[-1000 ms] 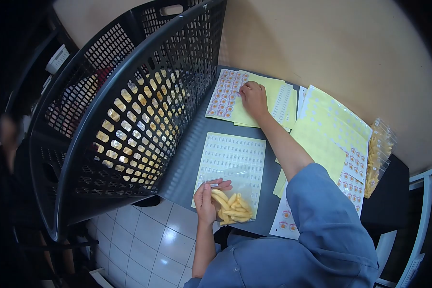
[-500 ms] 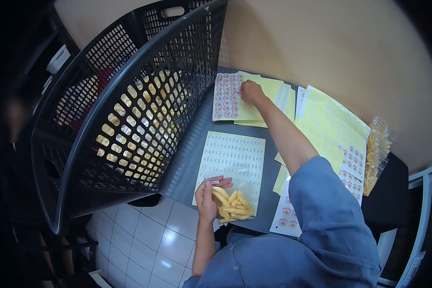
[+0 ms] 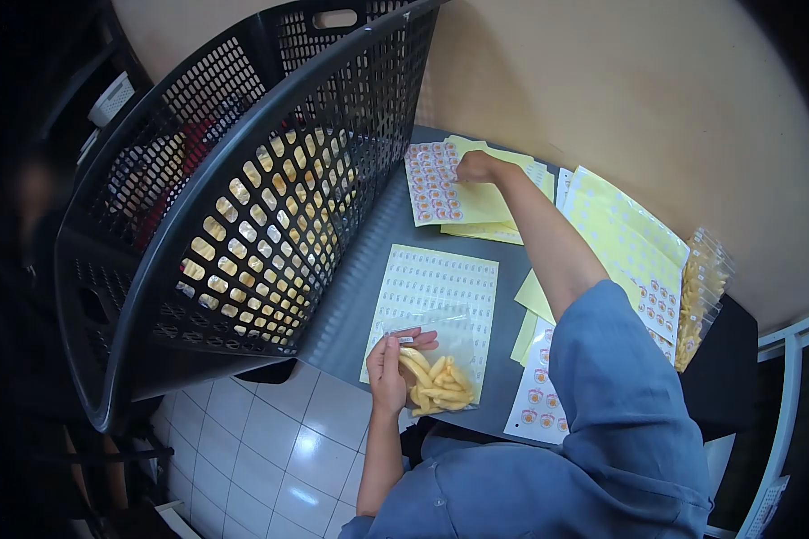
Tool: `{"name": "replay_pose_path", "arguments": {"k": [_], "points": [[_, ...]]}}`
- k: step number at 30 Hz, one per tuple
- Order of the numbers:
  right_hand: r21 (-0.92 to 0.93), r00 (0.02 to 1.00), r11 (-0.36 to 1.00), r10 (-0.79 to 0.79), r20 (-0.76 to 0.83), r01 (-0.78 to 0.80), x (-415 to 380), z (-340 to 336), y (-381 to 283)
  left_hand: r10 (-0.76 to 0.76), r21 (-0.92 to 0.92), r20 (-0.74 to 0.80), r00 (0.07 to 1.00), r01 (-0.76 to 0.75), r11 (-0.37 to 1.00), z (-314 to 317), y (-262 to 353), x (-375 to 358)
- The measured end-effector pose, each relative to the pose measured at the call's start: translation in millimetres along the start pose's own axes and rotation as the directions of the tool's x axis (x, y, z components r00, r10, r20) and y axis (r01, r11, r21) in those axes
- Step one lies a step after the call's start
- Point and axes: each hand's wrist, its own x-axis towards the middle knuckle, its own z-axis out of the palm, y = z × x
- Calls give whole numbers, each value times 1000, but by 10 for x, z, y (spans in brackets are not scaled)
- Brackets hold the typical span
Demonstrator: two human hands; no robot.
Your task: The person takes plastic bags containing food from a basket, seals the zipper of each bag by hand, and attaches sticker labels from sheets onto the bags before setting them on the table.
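Note:
My left hand (image 3: 389, 375) is closed on the edge of a clear bag (image 3: 440, 382) of yellow, finger-shaped pieces, its fingers partly behind the film. Under the bag lies a sheet of small printed labels (image 3: 436, 287). Farther up, my right hand (image 3: 478, 168) rests with bent fingers at the right edge of the round stickers on a yellow-backed sheet (image 3: 434, 182). Its fingertips are too small to show whether a sticker is between them.
A large black perforated basket (image 3: 234, 153) holding filled bags stands at the left. More sticker sheets (image 3: 620, 225) overlap at the right, beside more filled bags (image 3: 699, 296). A blurred person (image 3: 36, 193) is at the far left.
My right hand has shifted slightly right, and the sticker sheet beneath it has turned a little. The view has moved slightly. My left hand keeps its hold on the bag.

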Motion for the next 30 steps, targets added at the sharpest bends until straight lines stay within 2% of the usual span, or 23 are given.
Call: {"name": "replay_pose_path", "arguments": {"k": [2,6,8,9,11,12,13,14,15,16,17,18,19,21,22,23,24,25,27,29,30], "points": [[203,999,979,19,31,-25,25,4,72,6,2,2,1000,-6,1000,-1,9,2],[296,996,951,73,42,-82,22,60,143,-4,1,4,1000,4,1000,9,22,-2],[485,996,874,75,-48,-42,84,178,257,-6,1,5,1000,6,1000,2,12,2],[483,996,875,75,-46,-44,70,190,280,-1,0,8,1000,1,1000,-4,3,6],[689,999,724,47,-26,-16,44,217,308,3,-2,5,1000,-3,1000,1,-9,-24],[688,999,726,43,-26,-13,3,205,298,82,77,-4,997,-81,994,11,-6,-41],[750,993,659,42,-109,55,-54,198,291,163,156,-7,987,-159,975,25,3,-57],[801,981,585,47,-190,127,-106,199,276,167,158,-11,986,-163,974,20,-7,-88],[801,981,584,40,-192,133,-152,213,262,260,249,11,966,-254,935,3,-32,-132],[815,942,529,85,-326,234,-200,230,252,348,337,41,937,-341,878,-5,-41,-163],[812,883,476,140,-447,336,-240,235,254,351,342,40,936,-343,875,-5,-42,-184],[838,869,379,145,-474,394,-243,258,284,372,372,60,926,-366,853,-2,-39,-199],[840,869,374,146,-472,394,-338,230,228,388,402,82,918,-387,830,6,-32,-206],[798,795,336,189,-577,499,-639,150,110,369,417,78,926,-367,832,71,44,-187],[802,796,333,195,-573,495,-841,97,46,351,428,70,934,-346,835,109,71,-169],[839,842,254,133,-523,482,-1083,46,-29,341,430,71,937,-337,838,135,59,-142],[873,879,174,68,-472,455,-1314,30,-93,285,351,-73,956,-243,904,156,28,-100],[881,886,171,77,-458,440,-1527,43,-145,208,257,-213,955,-151,955,186,3,-62],[902,901,60,-106,-420,427,-1920,110,-226,74,46,-207,975,-66,997,383,174,46],[912,897,73,-227,-378,403,-2249,242,-290,56,10,-194,979,-56,998,569,228,129],[905,913,181,-222,-343,384,-2424,223,-351,63,1,-195,979,-64,998,689,250,174]]}}
